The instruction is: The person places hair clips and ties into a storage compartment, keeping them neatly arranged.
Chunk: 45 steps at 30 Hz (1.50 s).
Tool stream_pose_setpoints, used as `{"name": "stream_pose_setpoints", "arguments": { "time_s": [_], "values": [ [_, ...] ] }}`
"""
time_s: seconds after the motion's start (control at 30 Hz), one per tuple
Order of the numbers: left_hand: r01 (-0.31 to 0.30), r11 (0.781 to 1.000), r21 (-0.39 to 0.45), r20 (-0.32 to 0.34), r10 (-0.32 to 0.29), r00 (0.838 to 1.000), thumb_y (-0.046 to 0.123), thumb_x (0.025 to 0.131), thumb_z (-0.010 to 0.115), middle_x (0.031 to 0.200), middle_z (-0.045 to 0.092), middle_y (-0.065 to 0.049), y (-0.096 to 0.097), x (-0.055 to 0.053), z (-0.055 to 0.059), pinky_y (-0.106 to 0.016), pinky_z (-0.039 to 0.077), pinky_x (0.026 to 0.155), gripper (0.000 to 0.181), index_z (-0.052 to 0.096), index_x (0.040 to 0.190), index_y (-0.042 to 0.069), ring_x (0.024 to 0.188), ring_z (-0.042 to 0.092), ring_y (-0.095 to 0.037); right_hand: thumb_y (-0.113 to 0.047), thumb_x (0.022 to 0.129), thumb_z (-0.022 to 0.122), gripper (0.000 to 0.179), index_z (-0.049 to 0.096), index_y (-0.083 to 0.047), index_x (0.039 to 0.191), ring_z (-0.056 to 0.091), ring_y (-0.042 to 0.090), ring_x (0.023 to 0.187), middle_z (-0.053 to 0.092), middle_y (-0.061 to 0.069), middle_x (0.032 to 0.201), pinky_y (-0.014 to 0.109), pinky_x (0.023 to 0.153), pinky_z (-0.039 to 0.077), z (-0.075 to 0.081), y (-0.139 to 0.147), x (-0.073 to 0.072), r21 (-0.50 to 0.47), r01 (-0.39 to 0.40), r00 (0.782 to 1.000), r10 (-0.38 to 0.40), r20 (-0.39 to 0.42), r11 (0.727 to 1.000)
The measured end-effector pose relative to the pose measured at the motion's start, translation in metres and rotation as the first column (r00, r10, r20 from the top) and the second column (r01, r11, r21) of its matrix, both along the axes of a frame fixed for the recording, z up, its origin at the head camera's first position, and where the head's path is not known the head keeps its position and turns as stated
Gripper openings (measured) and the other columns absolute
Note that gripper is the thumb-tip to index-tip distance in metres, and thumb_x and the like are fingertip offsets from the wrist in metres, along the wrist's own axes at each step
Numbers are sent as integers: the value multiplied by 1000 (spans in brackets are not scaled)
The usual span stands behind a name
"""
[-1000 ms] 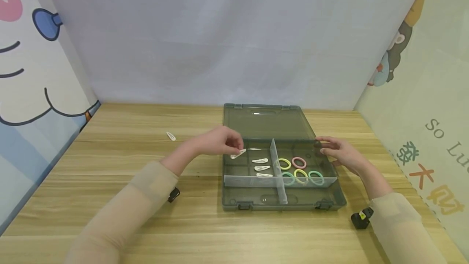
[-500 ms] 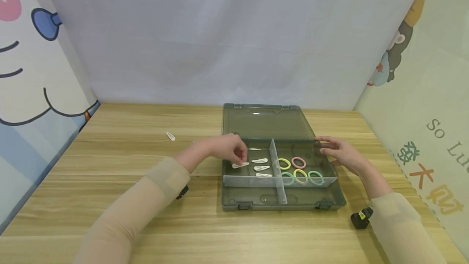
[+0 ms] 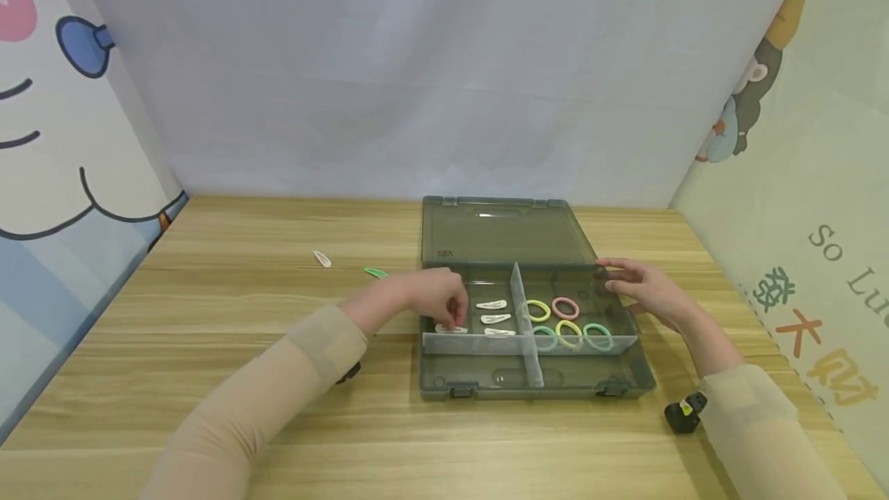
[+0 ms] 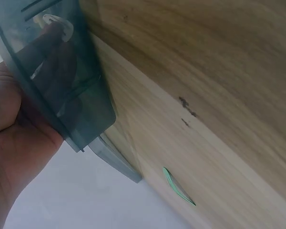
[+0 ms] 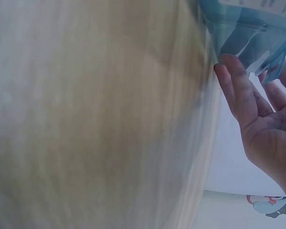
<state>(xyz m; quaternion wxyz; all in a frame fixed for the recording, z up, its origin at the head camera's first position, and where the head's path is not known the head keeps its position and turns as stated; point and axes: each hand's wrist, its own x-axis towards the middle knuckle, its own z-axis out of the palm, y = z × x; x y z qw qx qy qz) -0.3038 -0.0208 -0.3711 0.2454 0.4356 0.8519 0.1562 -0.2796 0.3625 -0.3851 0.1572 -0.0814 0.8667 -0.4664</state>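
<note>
In the head view, my left hand reaches into the left compartment of a grey see-through divided box. Its thumb and fingertips pinch a white snap hair clip, low by the front divider. Through the box wall, the left wrist view shows this clip at the fingertips. Several white hair clips lie to its right in the same compartment. My right hand rests against the box's right side near the back corner, its fairly straight fingers touching the wall in the right wrist view.
Yellow, pink and green hair ties lie in the right compartment. The box lid lies open toward the back. Left of the box, a white hair clip and a green hair clip are on the wooden table.
My left hand has moved the white hair clip down and toward the front divider of the left compartment. The green clip has come into sight behind the forearm. My right hand has stayed put.
</note>
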Motion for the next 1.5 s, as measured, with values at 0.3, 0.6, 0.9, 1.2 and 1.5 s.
{"name": "stream_pose_setpoints", "arguments": {
  "time_s": [0.3,0.6,0.9,1.2,1.5],
  "values": [
    [-7,999,-54,-99,2,995,11,81,73,68,62,12,0,5,-1,-21,47,65,13,67,74,19,65,56,-3,-25,98,52,56,31,-7,146,32,47,131,28,26,149,53,86,49,0,0,0,-5,6,1000,-6,-2,1000],
    [3,1000,-17,-104,-5,995,9,80,73,69,61,11,-3,6,-1,-20,46,63,9,68,77,16,64,55,-3,-25,98,52,56,30,-7,147,32,47,132,27,25,150,54,86,48,0,-1,1,-11,4,1000,-4,5,1000],
    [5,992,128,-50,2,999,8,81,74,85,66,7,-16,5,9,-18,49,73,9,69,88,12,79,60,-4,-23,98,52,56,29,-7,147,34,47,131,27,27,149,62,90,43,2,-2,4,-4,-7,1000,7,3,1000],
    [15,976,216,-52,-4,999,8,81,73,100,67,-6,-38,4,23,-25,49,83,18,67,98,6,91,60,-12,-21,98,51,55,30,-7,147,35,48,130,29,28,148,62,89,43,4,-2,4,7,-2,1000,2,-7,1000],
    [-63,944,323,-51,84,995,12,84,71,101,67,-5,-71,-6,32,-32,48,82,14,68,97,15,92,58,-16,-22,99,50,56,28,-6,147,33,48,131,27,28,148,61,90,43,5,-3,4,2,-14,1000,14,0,1000]
  ]
}}
